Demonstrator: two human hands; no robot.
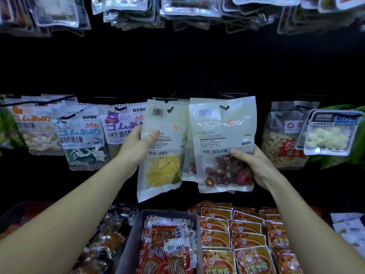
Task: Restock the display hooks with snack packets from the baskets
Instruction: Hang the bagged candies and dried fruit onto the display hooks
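Both hands are busy; left hand has its thumb across the front of a pineapple packet with the fingers round the back; right hand grips the lower right edge of a plum packet the same way, thumb on the front. The two packets are up at the middle row of hooks, side by side with edges overlapping a bit, well above the grey basket of red packets down below.

What could go sideways, imo: each hang hole has to meet its black hook dead on; push forward without lining it up and the tip just pokes the film, or the packet slips and drops back toward the basket; juggling two at once makes that likelier. The pineapple one is tilted too, so it could snag its neighbour.

Hard to make out: whether either packet is already threaded on or only held near; the hooks melt into the black backing; the fingers behind the packets are hidden; the top row of packets is blurry and cut off by the frame edge.
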